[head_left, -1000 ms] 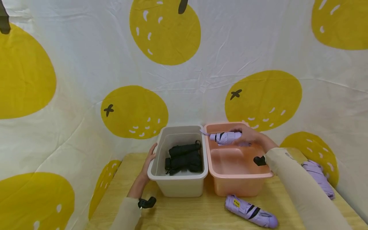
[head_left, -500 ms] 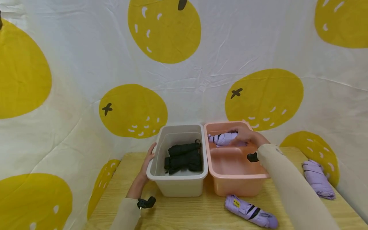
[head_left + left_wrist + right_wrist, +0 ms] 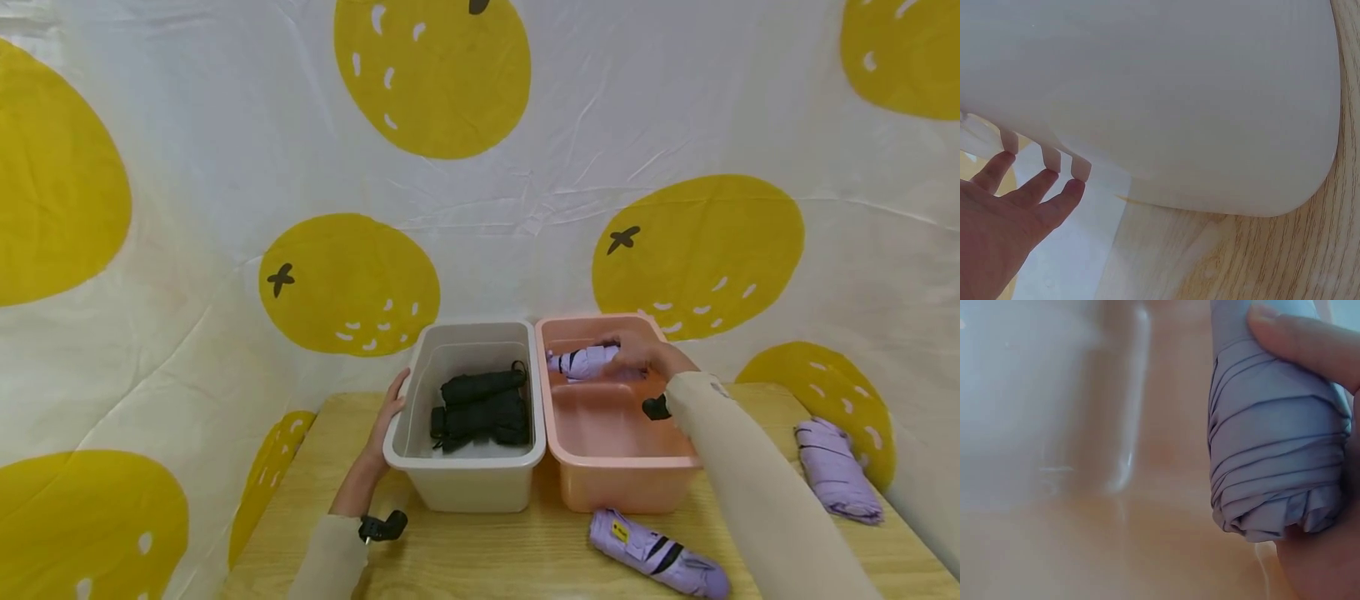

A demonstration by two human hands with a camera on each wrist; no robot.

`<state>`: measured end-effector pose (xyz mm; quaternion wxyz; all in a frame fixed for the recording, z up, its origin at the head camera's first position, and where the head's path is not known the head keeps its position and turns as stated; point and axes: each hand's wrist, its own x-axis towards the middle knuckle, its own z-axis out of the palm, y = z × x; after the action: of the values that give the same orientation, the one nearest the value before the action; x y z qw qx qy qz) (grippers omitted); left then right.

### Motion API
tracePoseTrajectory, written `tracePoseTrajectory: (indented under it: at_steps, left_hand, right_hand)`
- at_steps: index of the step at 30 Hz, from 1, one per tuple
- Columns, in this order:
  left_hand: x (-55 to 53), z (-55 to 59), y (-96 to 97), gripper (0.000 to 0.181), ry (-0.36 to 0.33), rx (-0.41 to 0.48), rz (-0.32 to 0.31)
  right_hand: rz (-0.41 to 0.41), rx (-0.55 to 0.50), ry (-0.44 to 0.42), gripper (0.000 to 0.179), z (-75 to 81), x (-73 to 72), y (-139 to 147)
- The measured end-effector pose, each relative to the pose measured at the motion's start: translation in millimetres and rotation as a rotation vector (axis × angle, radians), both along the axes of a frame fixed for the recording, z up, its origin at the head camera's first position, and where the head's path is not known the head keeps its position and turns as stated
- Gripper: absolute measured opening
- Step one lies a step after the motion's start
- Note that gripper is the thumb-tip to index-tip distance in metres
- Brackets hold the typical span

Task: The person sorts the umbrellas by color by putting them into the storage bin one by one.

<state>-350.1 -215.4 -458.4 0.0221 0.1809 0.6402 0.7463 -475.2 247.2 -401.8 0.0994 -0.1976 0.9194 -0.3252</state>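
Note:
In the head view my right hand [image 3: 637, 352] grips a folded lavender umbrella [image 3: 585, 364] inside the far part of the pink bin [image 3: 597, 461]. The right wrist view shows the thumb lying along the pleated fabric of this umbrella [image 3: 1279, 425]. My left hand [image 3: 387, 410] touches the outer left side of the off-white bin [image 3: 468, 492] near its rim. Its fingers [image 3: 1047, 184] are extended, with the tips against the bin wall, in the left wrist view. Black folded umbrellas [image 3: 483, 412] lie in the off-white bin.
Another folded lavender umbrella [image 3: 660, 554] with a yellow label lies in front of the pink bin. A lavender folded bundle [image 3: 837, 469] lies at the table's right edge. The two bins stand side by side on the wooden table [image 3: 450, 554], before a fruit-print cloth [image 3: 487, 275].
My right hand has lowered the lavender umbrella into the pink bin and shifted slightly left. The left hand has stayed at the off-white bin. The head view has shifted slightly.

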Motion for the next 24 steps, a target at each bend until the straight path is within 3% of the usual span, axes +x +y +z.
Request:
tracePoseTrajectory:
  at_steps: [6,12,17,19,22,24]
  left_hand:
    - [3.2,6.7,0.1,0.056,-0.002,-0.004,-0.017]
    - [5.2,7.8,-0.2,0.056,-0.002,0.012,-0.024]
    - [2.5,1.3,-0.1,0.056,0.021,-0.009,-0.019]
    - [2.7,1.3,0.1,0.056,0.022,-0.016,-0.021]
    - [2.4,2.2,0.0,0.056,0.021,-0.012,-0.021]
    - [1.8,2.7,0.1,0.056,0.019,-0.001,-0.017]
  right_hand:
    - [0.03,0.002,-0.034,0.052,-10.3,-7.2,-1]
    - [-0.088,-0.142,-0.17,0.047,-26.5,-12.2,-5]
    - [-0.068,-0.048,-0.087,0.049,-40.0,-22.3,-4]
    - [-0.022,0.012,-0.005,0.051,-42.9,-25.1,-3]
    - [-0.03,0.053,0.084,0.051,-38.7,-17.9,-8]
    - [-0.032,0.058,0.119,0.047,-29.0,-4.6,-14]
